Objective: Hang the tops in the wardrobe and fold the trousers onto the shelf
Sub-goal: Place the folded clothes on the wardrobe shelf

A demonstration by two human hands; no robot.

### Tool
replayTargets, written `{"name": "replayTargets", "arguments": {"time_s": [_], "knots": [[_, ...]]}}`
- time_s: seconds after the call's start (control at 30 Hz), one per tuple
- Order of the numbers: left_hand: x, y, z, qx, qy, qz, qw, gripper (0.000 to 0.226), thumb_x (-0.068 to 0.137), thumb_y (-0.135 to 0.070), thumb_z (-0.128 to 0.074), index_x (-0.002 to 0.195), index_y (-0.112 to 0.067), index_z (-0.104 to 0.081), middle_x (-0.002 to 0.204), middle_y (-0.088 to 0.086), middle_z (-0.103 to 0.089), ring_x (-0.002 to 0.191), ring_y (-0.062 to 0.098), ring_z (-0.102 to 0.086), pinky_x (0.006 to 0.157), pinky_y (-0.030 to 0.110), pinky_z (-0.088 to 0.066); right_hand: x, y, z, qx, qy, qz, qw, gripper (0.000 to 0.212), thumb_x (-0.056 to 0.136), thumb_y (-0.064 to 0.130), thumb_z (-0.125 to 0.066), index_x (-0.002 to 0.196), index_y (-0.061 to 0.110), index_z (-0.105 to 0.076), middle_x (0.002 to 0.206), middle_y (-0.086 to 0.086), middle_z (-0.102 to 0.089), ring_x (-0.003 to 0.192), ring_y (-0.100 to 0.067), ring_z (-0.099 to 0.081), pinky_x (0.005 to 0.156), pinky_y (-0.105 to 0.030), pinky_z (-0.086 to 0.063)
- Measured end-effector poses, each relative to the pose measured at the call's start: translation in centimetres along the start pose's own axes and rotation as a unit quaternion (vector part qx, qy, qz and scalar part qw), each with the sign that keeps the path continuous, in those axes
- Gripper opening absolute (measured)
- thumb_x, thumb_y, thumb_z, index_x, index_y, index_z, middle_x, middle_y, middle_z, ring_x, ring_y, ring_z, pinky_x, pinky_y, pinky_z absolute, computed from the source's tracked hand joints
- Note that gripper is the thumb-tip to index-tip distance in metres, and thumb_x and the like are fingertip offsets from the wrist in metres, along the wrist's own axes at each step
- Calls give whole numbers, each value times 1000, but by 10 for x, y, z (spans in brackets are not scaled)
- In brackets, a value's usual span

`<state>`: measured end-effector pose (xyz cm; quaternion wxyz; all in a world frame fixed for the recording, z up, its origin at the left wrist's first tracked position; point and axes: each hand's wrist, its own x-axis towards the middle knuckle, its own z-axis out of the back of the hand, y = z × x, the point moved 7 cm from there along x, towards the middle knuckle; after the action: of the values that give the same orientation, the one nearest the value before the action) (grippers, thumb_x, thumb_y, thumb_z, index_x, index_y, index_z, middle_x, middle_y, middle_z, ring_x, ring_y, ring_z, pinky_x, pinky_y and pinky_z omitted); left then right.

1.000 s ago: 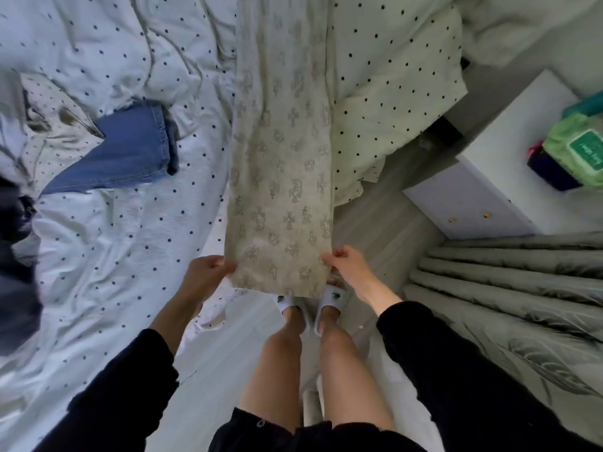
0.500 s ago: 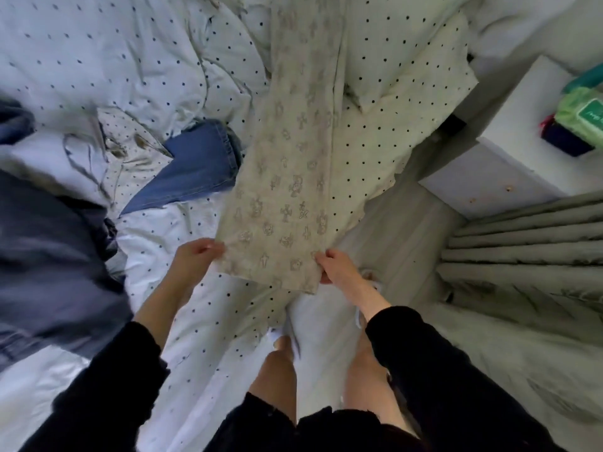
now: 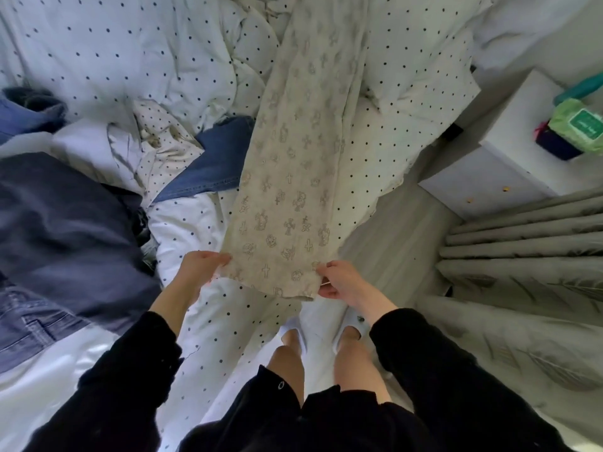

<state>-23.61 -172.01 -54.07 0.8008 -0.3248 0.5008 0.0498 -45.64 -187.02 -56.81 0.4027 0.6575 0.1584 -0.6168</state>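
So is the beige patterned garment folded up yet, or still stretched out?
Stretched out. The beige patterned garment runs lengthwise across the bed, its near corners pinched by the left hand and right hand.

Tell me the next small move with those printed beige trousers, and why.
Probably carry the held end forward to fold them in half. The left hand and right hand each pinch a corner of the near end of the beige trousers, which stretch lengthwise, unfolded, up the dotted duvet.
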Motion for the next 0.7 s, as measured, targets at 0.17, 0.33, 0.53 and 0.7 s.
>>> {"name": "replayTargets", "arguments": {"time_s": [0.17,0.33,0.53,0.7], "knots": [[20,-12,3,-34,-4,75,997,13,83,-8,-69,89,3,-64,62,7,-47,48,14,-30,46,23,-30,18,8,7,95,-38,-37,994,10,91,6,-57,81,5,-57,72,-8,-59,59,-17,-56,50,-24,-45],[42,-74,-14,-113,23,88,989,8,91,-9,-57,84,-11,-60,54,-3,-65,43,5,-61,35,13,-30,29,48,27,205,-31,-38,978,10,91,4,-57,81,4,-57,72,-8,-59,61,-18,-57,57,-27,-48],[107,-169,-43,-136,-53,-5,989,15,97,-12,-49,101,-2,-58,72,7,-66,64,14,-62,46,20,-32,71,137,55,284,-3,54,957,20,94,9,-55,112,3,-53,104,-14,-63,86,-22,-63,70,-32,-54],[111,-165,-56,227,-157,-176,945,13,92,-8,-49,102,-6,-58,101,17,-59,94,33,-54,77,38,-40,96,155,46,-76,-18,188,979,48,97,21,-48,142,14,-33,138,-5,-47,121,-20,-48,101,-32,-39]]}}
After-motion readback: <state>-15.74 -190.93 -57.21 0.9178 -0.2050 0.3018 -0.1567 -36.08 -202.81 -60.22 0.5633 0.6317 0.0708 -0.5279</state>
